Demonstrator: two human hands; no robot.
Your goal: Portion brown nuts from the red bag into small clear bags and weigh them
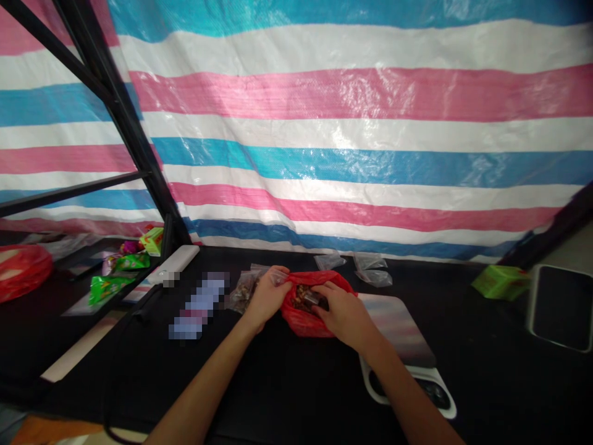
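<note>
A red plastic bag (pixel 308 326) stands open on the black table, with small brown pieces (pixel 302 298) inside it. My left hand (pixel 269 300) is closed on the bag's left rim. My right hand (pixel 345 314) reaches into the bag's mouth from the right. Its thumb and fingers close around something small and dark, partly hidden among the brown pieces. Behind my left hand lie clear plastic bags (pixel 241 293) with brownish contents. A flat device with a silver plate (pixel 401 330) and white base, which looks like a scale, sits under my right forearm.
Several small clear bags (pixel 374 277) lie at the back. On the right are a green box (pixel 498 282) and a white-framed dark screen (pixel 561 309). A white power strip (pixel 178 262), green packets (pixel 109 288) and another red bag (pixel 23 272) are left. Black frame bars stand before a striped sheet.
</note>
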